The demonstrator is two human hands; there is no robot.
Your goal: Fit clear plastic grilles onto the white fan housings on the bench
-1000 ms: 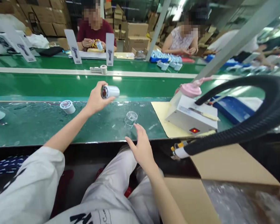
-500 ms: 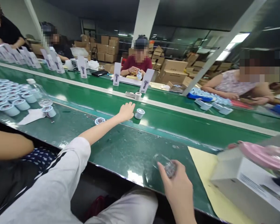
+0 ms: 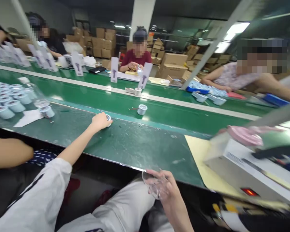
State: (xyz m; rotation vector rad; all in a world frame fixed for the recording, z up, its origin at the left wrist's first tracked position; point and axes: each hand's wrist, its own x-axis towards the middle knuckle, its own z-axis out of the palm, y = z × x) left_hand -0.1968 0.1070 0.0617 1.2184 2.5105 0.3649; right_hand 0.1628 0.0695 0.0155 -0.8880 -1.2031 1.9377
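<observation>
A white cylinder is partly covered on its left by the left hand, grip indeterminable, while a clear plastic part is grasped by the right hand.

Dim ceiling; bright light patch upper right; glare spots on green belt; right edge stretched, blurred.

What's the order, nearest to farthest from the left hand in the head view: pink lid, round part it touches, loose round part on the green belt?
1. Touched round part, against the left hand.
2. Loose round part, rightward on the green belt.
3. Pink lid, far right.
</observation>
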